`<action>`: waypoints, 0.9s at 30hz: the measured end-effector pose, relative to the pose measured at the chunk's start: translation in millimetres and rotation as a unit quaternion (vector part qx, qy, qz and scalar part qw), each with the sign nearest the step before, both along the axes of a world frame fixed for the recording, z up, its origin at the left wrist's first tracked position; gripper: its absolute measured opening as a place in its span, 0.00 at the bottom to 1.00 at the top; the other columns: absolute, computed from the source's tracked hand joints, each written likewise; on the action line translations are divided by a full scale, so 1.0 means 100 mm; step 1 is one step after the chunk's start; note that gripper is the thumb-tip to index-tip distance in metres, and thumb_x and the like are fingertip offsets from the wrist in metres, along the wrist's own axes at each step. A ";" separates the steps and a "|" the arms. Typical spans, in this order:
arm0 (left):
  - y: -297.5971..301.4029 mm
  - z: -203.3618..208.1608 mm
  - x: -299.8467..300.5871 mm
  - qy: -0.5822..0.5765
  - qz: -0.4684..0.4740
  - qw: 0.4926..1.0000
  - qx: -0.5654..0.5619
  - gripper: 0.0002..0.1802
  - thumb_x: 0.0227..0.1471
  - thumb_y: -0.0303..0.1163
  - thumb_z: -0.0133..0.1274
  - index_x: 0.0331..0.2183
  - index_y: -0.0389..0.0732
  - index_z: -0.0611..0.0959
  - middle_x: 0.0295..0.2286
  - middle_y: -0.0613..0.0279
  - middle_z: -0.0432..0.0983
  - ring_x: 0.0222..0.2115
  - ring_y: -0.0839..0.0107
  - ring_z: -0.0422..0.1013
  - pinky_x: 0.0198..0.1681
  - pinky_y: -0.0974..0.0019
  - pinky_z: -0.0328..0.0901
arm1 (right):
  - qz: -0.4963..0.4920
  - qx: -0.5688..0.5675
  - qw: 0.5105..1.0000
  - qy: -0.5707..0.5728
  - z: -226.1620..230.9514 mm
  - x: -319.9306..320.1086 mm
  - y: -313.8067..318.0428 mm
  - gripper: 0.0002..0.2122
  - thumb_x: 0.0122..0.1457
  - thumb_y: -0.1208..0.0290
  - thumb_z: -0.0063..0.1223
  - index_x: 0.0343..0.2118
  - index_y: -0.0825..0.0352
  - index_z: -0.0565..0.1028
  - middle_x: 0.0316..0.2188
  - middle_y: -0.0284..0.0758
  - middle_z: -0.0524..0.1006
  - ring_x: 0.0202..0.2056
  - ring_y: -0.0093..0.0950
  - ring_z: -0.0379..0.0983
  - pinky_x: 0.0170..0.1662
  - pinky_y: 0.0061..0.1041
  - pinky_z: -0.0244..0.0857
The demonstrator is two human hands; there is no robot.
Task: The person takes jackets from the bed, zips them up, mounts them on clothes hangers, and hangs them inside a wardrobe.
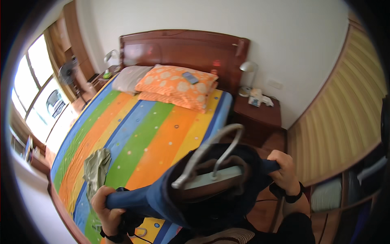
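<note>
A dark blue garment is stretched between my hands, its wide opening facing up. My left hand is closed on the bunched cloth at its left side. On the other side my right hand grips a fold of the same garment. Inside the opening sits a pale grey clothes hanger, its hook sticking up out of the cloth. I cannot tell what the brown fabric inside the opening belongs to. Dark bands circle both wrists.
A bed with a striped sheet fills the middle, and a pale green garment lies on it. Pillows and a phone rest near the headboard. Right of it stand a nightstand and a wardrobe with a pleated door.
</note>
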State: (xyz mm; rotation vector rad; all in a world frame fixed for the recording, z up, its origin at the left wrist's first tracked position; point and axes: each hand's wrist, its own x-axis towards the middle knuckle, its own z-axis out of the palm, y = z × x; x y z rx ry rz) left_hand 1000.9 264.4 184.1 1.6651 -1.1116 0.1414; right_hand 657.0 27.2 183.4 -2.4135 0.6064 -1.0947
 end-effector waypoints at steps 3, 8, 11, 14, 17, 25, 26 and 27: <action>-0.38 0.03 -0.15 -0.014 -0.121 0.992 0.025 0.38 0.24 0.66 0.57 0.19 0.36 0.72 0.13 0.63 0.62 0.13 0.71 0.61 0.17 0.71 0.52 | -0.134 0.024 0.991 -0.003 -0.04 -0.61 0.42 0.12 0.39 0.68 0.63 0.21 0.65 0.69 0.17 0.32 0.68 0.18 0.25 0.65 0.21 0.21 0.57; -0.98 0.01 -0.69 -0.056 -0.254 0.966 -0.004 0.35 0.27 0.62 0.58 0.19 0.36 0.71 0.13 0.60 0.65 0.14 0.66 0.64 0.19 0.68 0.55 | -0.257 0.074 0.963 -0.020 -0.05 -1.38 0.99 0.12 0.38 0.73 0.64 0.22 0.66 0.69 0.18 0.34 0.69 0.21 0.27 0.68 0.23 0.22 0.59; -1.06 0.03 -0.82 -0.083 -0.328 0.940 0.054 0.30 0.32 0.54 0.54 0.25 0.33 0.70 0.20 0.57 0.62 0.23 0.66 0.62 0.27 0.66 0.57 | -0.322 0.078 0.943 -0.008 0.12 -1.68 1.35 0.13 0.39 0.69 0.63 0.25 0.67 0.70 0.21 0.37 0.70 0.24 0.33 0.68 0.26 0.25 0.60; -1.29 0.33 -1.55 -0.174 -0.460 0.871 0.020 0.12 0.44 0.28 0.49 0.34 0.34 0.74 0.26 0.48 0.69 0.28 0.54 0.66 0.33 0.60 0.61 | -0.379 0.025 0.925 0.013 0.01 -2.05 1.64 0.14 0.40 0.68 0.62 0.25 0.68 0.69 0.21 0.38 0.69 0.24 0.37 0.68 0.26 0.27 0.61; -1.54 0.10 -2.17 -0.199 -0.490 0.846 0.066 0.11 0.44 0.27 0.49 0.33 0.34 0.74 0.26 0.48 0.70 0.28 0.53 0.66 0.34 0.59 0.62 | -0.443 0.031 0.895 0.044 -0.01 -2.48 2.04 0.15 0.42 0.65 0.62 0.26 0.69 0.69 0.21 0.39 0.69 0.25 0.37 0.68 0.27 0.28 0.61; -2.08 -0.17 -3.62 -0.172 -0.564 0.806 -0.056 0.27 0.49 0.52 0.42 0.25 0.34 0.70 0.22 0.51 0.65 0.25 0.54 0.64 0.30 0.61 0.58 | -0.372 0.283 0.882 0.064 0.32 -3.18 2.99 0.18 0.50 0.62 0.55 0.38 0.71 0.67 0.30 0.41 0.72 0.31 0.34 0.70 0.32 0.26 0.62; -2.16 -0.15 -3.78 -0.156 -0.576 0.799 -0.072 0.28 0.49 0.53 0.43 0.24 0.33 0.70 0.22 0.51 0.65 0.24 0.54 0.64 0.29 0.61 0.59 | -0.333 0.346 0.874 0.070 0.43 -3.20 3.07 0.19 0.51 0.63 0.54 0.40 0.71 0.66 0.30 0.42 0.72 0.32 0.35 0.70 0.34 0.26 0.62; -2.23 -0.09 -3.94 -0.144 -0.611 0.775 -0.076 0.28 0.49 0.54 0.42 0.24 0.33 0.70 0.21 0.51 0.65 0.24 0.54 0.64 0.28 0.61 0.59 | -0.324 0.313 0.888 0.093 0.44 -3.25 3.13 0.19 0.51 0.62 0.53 0.40 0.71 0.65 0.31 0.41 0.71 0.33 0.34 0.69 0.36 0.26 0.62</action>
